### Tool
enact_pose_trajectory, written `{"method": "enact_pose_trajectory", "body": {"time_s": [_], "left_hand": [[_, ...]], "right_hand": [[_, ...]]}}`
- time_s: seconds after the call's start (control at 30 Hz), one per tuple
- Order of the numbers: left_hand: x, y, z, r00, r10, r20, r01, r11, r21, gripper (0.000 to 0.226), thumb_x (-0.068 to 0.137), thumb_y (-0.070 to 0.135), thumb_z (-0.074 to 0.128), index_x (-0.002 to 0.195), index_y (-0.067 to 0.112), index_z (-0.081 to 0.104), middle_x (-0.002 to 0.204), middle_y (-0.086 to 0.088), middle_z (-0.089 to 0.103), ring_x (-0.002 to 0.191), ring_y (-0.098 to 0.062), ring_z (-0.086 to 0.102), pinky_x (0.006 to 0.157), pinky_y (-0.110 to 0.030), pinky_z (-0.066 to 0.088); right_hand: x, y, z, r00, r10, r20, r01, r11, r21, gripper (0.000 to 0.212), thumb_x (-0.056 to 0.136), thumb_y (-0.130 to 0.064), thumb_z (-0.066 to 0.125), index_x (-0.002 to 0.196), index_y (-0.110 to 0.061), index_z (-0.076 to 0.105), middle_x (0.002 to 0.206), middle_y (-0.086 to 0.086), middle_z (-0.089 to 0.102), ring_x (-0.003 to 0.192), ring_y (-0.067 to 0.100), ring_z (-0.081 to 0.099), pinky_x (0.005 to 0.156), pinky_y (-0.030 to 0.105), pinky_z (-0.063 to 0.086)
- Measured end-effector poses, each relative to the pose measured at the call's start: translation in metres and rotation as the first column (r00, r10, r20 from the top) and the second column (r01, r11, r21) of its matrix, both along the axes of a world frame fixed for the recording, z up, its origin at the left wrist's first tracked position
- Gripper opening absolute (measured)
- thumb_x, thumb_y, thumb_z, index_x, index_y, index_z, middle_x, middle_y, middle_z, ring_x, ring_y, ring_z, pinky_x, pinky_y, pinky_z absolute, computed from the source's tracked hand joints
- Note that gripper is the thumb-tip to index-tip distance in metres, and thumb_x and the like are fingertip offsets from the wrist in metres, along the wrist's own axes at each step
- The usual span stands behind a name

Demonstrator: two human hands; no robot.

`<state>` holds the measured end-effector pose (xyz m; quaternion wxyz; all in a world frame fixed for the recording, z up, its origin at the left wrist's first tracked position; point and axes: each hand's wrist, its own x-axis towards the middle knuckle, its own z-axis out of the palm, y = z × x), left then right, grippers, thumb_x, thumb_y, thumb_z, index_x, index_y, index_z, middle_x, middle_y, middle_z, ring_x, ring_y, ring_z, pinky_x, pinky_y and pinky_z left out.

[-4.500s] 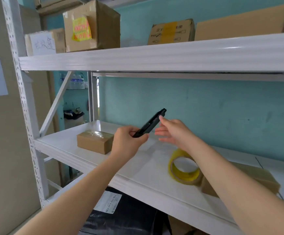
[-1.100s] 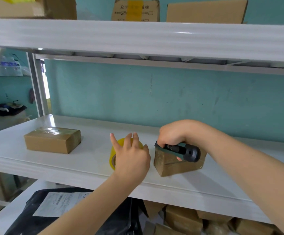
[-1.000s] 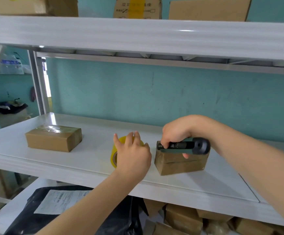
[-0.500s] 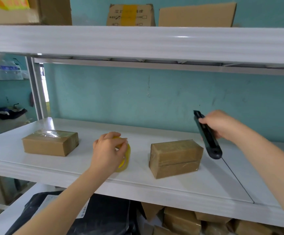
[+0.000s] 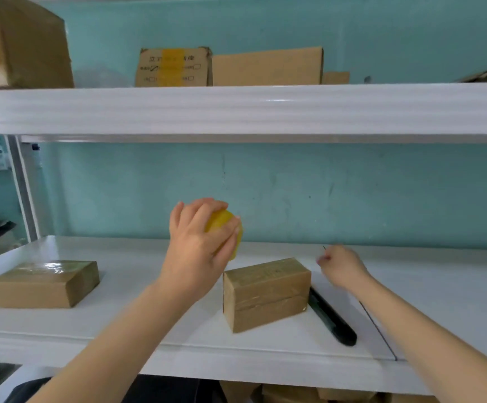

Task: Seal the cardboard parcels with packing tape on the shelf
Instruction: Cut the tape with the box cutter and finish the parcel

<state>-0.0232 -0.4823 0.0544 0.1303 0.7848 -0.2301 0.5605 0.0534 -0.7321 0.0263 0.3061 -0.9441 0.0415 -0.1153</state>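
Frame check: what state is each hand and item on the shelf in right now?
Left hand: gripping the tape roll.
Tape roll: held up off the shelf.
Right hand: fingers loosely curled, empty.
Box cutter: lying on the shelf right of the middle parcel, unheld.
Middle parcel: closed, glossy tape over it.
Left parcel: closed, lying flat, taped on top.

Both arms are shown bare along the whole length that is caught in view. The left hand (image 5: 198, 251) and the slim left forearm (image 5: 114, 341) are left uncovered from the fingertips (image 5: 178, 207) to the lower edge, and the knuckles are sharply outlined. The right hand (image 5: 342, 267) is smeared by blur, so its details cannot be made out; the right forearm (image 5: 428, 333) is likewise seen uncovered.
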Motion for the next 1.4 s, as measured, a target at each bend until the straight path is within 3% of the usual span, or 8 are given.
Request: {"method": "enact_pose_trajectory", "body": {"time_s": [0.13,0.23,0.57,0.73,0.87,1.07,1.3,1.4], "left_hand": [[0.001,-0.023,-0.001,0.985,0.072,0.158,-0.095,0.985,0.147,0.022,0.086,0.025,0.056,0.097,0.016,0.072,0.114,-0.007,0.055,0.111,-0.031,0.047,0.098,-0.061,0.031],[0.003,-0.035,-0.001,0.975,0.082,0.209,-0.12,0.977,0.176,0.021,0.086,0.024,0.055,0.09,0.013,0.073,0.109,-0.011,0.063,0.109,-0.032,0.048,0.095,-0.063,0.034],[0.009,-0.042,-0.007,0.956,0.091,0.279,-0.15,0.969,0.198,0.025,0.089,0.028,0.053,0.082,0.014,0.072,0.106,-0.01,0.064,0.105,-0.031,0.051,0.096,-0.06,0.033],[0.004,-0.046,0.0,0.975,0.205,0.083,-0.215,0.966,0.143,0.034,0.076,0.039,0.058,0.096,0.013,0.069,0.094,-0.006,0.066,0.093,-0.026,0.057,0.092,-0.052,0.04],[-0.003,-0.045,0.012,0.953,0.247,-0.175,-0.249,0.968,0.01,0.047,0.064,0.053,0.051,0.086,0.015,0.066,0.083,-0.006,0.058,0.073,-0.031,0.058,0.064,-0.039,0.047],[-0.007,-0.045,0.016,0.869,0.455,-0.195,-0.419,0.886,0.198,0.036,0.052,0.054,0.051,0.056,0.022,0.065,0.056,0.0,0.047,0.053,-0.026,0.052,0.052,-0.027,0.031],[-0.01,-0.045,0.023,0.818,0.559,-0.138,-0.493,0.803,0.335,0.034,0.05,0.049,0.06,0.054,0.016,0.061,0.058,-0.005,0.05,0.057,-0.027,0.05,0.055,-0.031,0.032],[-0.012,-0.042,0.024,0.8,0.586,-0.13,-0.51,0.778,0.365,0.036,0.05,0.051,0.062,0.055,0.015,0.062,0.058,-0.005,0.05,0.057,-0.026,0.05,0.055,-0.03,0.03]], "right_hand": [[-0.06,0.03,0.069,0.93,0.343,0.131,-0.348,0.71,0.613,0.046,0.087,-0.044,0.057,0.063,-0.005,0.061,0.058,0.01,0.063,0.044,0.019,0.055,0.04,0.022,0.039],[-0.087,0.043,0.086,0.834,0.551,0.026,-0.475,0.693,0.542,0.055,0.077,-0.061,0.056,0.069,-0.008,0.065,0.063,0.007,0.067,0.049,0.018,0.058,0.039,0.02,0.04],[-0.076,0.04,0.067,0.728,0.667,0.158,-0.588,0.488,0.645,0.023,0.087,-0.021,0.062,0.064,-0.014,0.059,0.07,0.002,0.066,0.06,0.013,0.061,0.046,0.021,0.047],[-0.074,0.043,0.071,0.76,0.619,0.2,-0.6,0.548,0.584,0.025,0.087,-0.01,0.061,0.063,-0.01,0.056,0.065,0.005,0.063,0.065,0.015,0.06,0.06,0.026,0.054],[-0.074,0.047,0.074,0.778,0.591,0.211,-0.588,0.568,0.575,0.024,0.087,-0.007,0.061,0.064,-0.007,0.056,0.063,0.005,0.066,0.065,0.015,0.064,0.067,0.03,0.057],[-0.076,0.045,0.067,0.797,0.57,0.2,-0.587,0.653,0.479,0.024,0.089,-0.01,0.061,0.066,-0.008,0.055,0.056,-0.001,0.062,0.05,0.01,0.06,0.049,0.022,0.051],[-0.074,0.051,0.057,0.825,0.522,0.218,-0.534,0.591,0.605,0.011,0.082,0.0,0.067,0.078,-0.003,0.058,0.051,0.007,0.059,0.039,0.015,0.057,0.04,0.025,0.051],[-0.073,0.049,0.055,0.785,0.538,0.306,-0.599,0.536,0.594,0.059,0.078,0.005,0.069,0.12,-0.026,0.04,0.051,0.01,0.06,0.04,0.02,0.055,0.04,0.026,0.047]]}}
